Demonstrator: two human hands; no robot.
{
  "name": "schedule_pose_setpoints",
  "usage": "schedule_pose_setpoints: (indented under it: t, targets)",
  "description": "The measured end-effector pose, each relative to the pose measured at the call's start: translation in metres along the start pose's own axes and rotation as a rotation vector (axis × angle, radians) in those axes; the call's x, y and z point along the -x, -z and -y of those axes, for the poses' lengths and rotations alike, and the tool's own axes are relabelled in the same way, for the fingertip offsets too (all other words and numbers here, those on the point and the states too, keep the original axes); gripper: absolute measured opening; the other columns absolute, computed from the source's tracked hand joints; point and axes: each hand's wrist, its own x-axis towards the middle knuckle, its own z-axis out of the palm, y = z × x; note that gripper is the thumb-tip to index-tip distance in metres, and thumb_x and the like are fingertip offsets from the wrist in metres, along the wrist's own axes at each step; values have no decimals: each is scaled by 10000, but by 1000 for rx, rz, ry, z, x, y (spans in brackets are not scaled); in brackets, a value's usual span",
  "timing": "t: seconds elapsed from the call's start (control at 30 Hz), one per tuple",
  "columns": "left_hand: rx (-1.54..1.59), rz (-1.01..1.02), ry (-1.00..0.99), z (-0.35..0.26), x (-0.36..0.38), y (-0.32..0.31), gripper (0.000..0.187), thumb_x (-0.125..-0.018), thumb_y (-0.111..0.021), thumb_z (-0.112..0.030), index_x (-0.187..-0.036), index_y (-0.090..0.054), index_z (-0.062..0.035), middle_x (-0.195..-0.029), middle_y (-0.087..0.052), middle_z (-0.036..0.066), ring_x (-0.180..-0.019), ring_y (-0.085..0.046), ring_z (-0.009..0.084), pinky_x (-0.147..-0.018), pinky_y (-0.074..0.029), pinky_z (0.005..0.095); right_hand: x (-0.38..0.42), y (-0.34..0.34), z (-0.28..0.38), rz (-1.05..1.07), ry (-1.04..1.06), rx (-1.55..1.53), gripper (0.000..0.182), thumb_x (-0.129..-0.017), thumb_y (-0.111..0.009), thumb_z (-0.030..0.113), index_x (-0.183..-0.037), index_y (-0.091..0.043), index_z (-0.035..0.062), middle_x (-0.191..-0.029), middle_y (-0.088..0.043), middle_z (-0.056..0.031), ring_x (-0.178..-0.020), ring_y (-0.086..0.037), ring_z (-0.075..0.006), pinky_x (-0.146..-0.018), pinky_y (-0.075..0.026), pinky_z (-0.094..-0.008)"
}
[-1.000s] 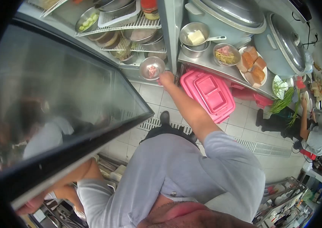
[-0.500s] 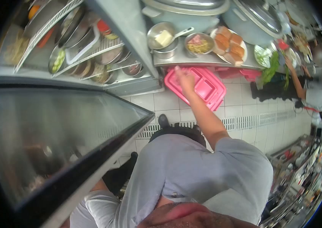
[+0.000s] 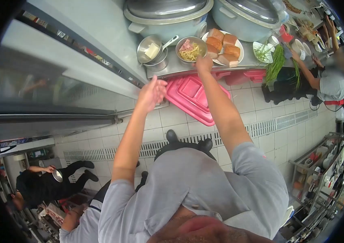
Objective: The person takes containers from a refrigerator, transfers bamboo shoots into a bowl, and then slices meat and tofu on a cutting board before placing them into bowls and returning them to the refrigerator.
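My right hand is at the near edge of a metal bowl, its fingers closed at the rim. Yellow shreds and pink pieces of food lie in this bowl. To its left, a small metal pan with a pale yellow block and a light-handled utensil rests on another metal container. On the right, a white plate carries several browned blocks of meat or bread. My left hand is open and empty beside the pink plastic lid, below the counter edge.
Two large lidded pots stand behind the bowls. The tall cabinet door is at my left. A co-worker works at the counter on the right, near green leaves. Other people are behind me at lower left.
The cabinet door, open before with its shelves showing, has swung shut. My left hand has come into view. My right hand has gone from above the pink lid up to the metal bowl.
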Motion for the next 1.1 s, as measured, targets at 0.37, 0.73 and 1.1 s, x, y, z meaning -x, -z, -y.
schedule_pose_setpoints:
  t: [0.37,0.73,1.1]
  targets:
    - [688,53,172,0,-197,85,423,-1046,-520,-482,-964,-611,-77,-725,-563,-5,-617,-514,136,-518,-378,274,125,173,-72,-33,115,165,266,-907,-653,197,-828,-675,-56,-641,-666,-117,-538,-654,-214,-547,-516,-382]
    - [290,47,176,-33,-217,87,346,-1028,-498,-185,-691,-428,-155,-579,-412,-6,-497,-408,125,-444,-341,285,320,394,-199,-435,-305,-80,171,-909,-647,149,-849,-642,-11,-697,-697,-91,-584,-670,-129,-484,-511,-287]
    - [-441,-119,446,76,-92,-122,241,-966,-632,-308,-800,-515,-178,-557,-449,-41,-433,-433,109,-381,-335,262,330,669,-274,-826,-224,-232,210,-894,-638,159,-793,-606,-22,-656,-673,-112,-577,-707,-173,-458,-509,-318]
